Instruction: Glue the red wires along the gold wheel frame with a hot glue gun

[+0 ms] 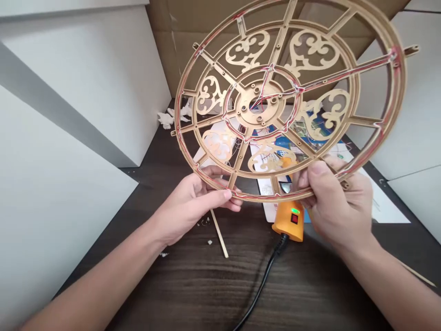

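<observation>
A round gold openwork frame (263, 120) with spokes and scroll ornaments is held up, tilted, above the table. Red and white wires run along its rim, several spokes and the inner ring. At its lower left rim, my left hand (196, 202) pinches the edge between thumb and fingers. My right hand (336, 202) grips the lower right rim, thumb on the near side. Behind and below the frame lies an orange tool (287, 223) with a lit green light, a red switch and a black cord; its far part is partly hidden by the frame.
White papers (386, 202) and a blue printed sheet lie on the dark table (193, 294). A thin wooden stick (219, 234) and white scraps are near my left hand. Crumpled tissue (166, 120) sits at the back left. White panels (69, 92) and brown cardboard (161, 23) surround the table.
</observation>
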{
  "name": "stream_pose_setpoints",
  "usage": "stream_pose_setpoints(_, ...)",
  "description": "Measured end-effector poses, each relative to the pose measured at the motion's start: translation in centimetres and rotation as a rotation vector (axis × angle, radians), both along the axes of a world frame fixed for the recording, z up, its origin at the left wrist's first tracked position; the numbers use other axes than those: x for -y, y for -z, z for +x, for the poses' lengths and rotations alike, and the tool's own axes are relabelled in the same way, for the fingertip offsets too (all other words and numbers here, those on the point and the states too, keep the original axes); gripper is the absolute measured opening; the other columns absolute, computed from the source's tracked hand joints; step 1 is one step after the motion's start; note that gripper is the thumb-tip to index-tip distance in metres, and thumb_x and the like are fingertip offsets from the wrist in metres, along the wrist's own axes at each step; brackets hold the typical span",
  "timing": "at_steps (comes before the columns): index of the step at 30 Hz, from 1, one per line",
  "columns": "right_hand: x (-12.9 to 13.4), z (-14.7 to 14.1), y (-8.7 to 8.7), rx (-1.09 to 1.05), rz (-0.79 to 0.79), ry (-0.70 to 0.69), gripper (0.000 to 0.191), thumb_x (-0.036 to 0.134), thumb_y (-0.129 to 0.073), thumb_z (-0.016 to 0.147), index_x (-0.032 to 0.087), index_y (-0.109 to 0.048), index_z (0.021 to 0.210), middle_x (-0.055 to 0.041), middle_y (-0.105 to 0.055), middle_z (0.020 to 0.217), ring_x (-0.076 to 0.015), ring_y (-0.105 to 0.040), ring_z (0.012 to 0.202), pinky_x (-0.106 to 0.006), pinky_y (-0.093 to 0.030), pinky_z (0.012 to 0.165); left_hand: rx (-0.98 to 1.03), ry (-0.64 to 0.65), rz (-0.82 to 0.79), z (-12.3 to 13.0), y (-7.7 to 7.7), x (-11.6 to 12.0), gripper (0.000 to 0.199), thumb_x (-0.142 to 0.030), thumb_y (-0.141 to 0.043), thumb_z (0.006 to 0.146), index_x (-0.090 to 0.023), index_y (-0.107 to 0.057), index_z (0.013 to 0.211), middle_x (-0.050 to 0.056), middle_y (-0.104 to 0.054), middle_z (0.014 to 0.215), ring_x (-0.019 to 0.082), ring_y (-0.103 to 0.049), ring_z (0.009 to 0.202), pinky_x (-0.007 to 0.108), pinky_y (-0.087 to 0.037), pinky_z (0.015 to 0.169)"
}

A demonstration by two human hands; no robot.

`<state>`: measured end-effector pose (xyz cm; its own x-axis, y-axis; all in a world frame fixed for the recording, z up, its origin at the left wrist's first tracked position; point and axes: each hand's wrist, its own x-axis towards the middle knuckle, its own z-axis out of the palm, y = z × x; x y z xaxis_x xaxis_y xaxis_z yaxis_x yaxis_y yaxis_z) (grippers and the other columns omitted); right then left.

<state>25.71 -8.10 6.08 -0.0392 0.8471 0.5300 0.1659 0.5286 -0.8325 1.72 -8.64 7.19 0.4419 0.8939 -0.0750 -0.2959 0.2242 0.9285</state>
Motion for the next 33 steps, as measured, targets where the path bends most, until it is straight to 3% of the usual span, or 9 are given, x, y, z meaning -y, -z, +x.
stream_pose_setpoints(6, 0.13, -0.23, -0.14, 0.093, 0.062, 0.026, 0.028, 0.025, -0.056, 0.101, 0.015, -0.059, 0.075, -0.0009, -0.05, 0.067, -0.008, -0.049, 0.058, -0.025, -0.038, 0.05, -0.015, -0.134, -0.07, 0.56, 0.04, 0.12, 0.033, -0.012, -0.071, 0.083, -0.012, -0.044, 0.101, 0.003, -0.066, 0.083, 0.011, -0.067, 0.072, 0.022, -0.059, 0.071)
stream_pose_setpoints(11, 0.26, -0.2, -0.16, 0.106, 0.079, 0.056, 0.031, 0.028, -0.054, 0.102, 0.014, -0.056, 0.075, -0.0004, -0.046, 0.065, -0.0075, -0.044, 0.055, -0.025, -0.034, 0.047, 0.067, -0.114, -0.035, 0.64, 0.34, 0.19, 0.033, -0.013, -0.072, 0.082, -0.013, -0.043, 0.098, 0.002, -0.067, 0.081, 0.012, -0.068, 0.072, 0.024, -0.061, 0.071)
stream_pose_setpoints(22, 0.57, -0.54, -0.23, 0.141, 0.054, 0.082, 0.031, 0.031, -0.056, 0.101, 0.015, -0.057, 0.075, -0.0009, -0.05, 0.066, -0.0068, -0.045, 0.056, -0.022, -0.037, 0.049, -0.036, -0.203, -0.063, 0.87, -0.24, 0.51, 0.031, -0.008, -0.065, 0.079, -0.014, -0.04, 0.097, -0.001, -0.062, 0.075, 0.01, -0.064, 0.068, 0.022, -0.058, 0.064)
stream_pose_setpoints(33, 0.66, -0.78, -0.37, 0.13, 0.04, 0.068, 0.03, 0.031, -0.057, 0.101, 0.016, -0.057, 0.075, 0.0004, -0.048, 0.059, -0.0083, -0.044, 0.048, -0.025, -0.034, 0.041, -0.012, -0.198, -0.05, 0.85, -0.32, 0.59, 0.03, -0.005, -0.063, 0.08, -0.015, -0.039, 0.093, -0.002, -0.06, 0.072, 0.009, -0.062, 0.068, 0.02, -0.057, 0.065)
